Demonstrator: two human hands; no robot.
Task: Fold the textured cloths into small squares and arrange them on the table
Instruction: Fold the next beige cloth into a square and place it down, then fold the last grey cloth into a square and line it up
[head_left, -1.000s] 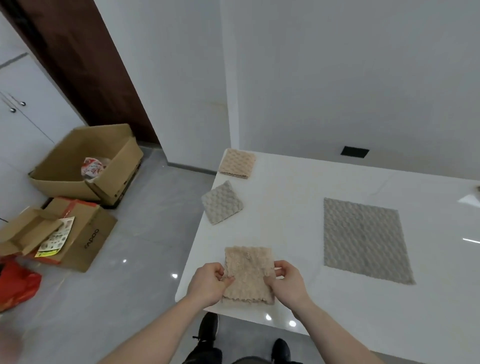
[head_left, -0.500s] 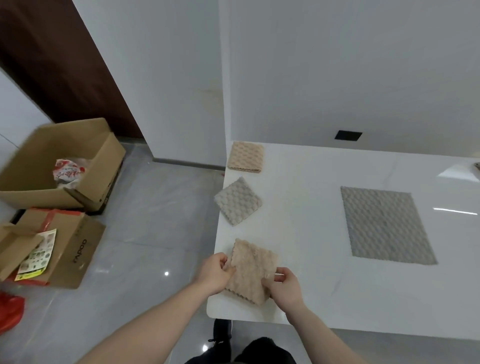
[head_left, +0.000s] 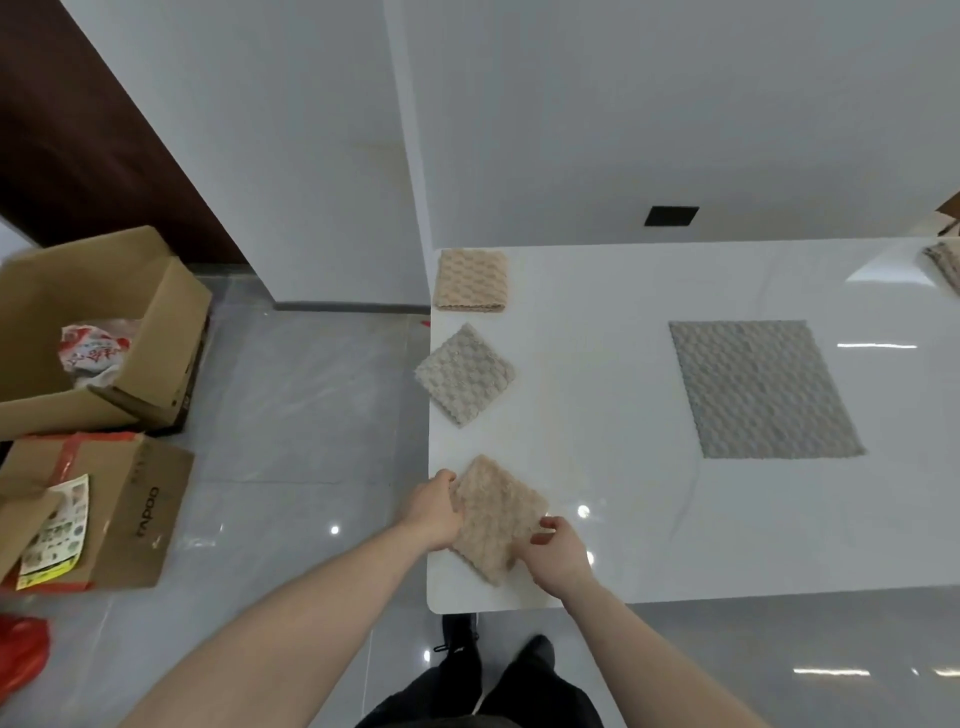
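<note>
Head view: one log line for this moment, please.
left hand + right hand: gripping folded beige cloth | two folded cloths placed | grey cloth unfolded

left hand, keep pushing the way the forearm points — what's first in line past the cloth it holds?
Likely the folded grey cloth, up the table edge from the left hand and its beige cloth. Bare tabletop lies between; depth is unclear.

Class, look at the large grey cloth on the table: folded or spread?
Spread. The large grey cloth lies flat as one layer, far larger than the folded squares.
</note>
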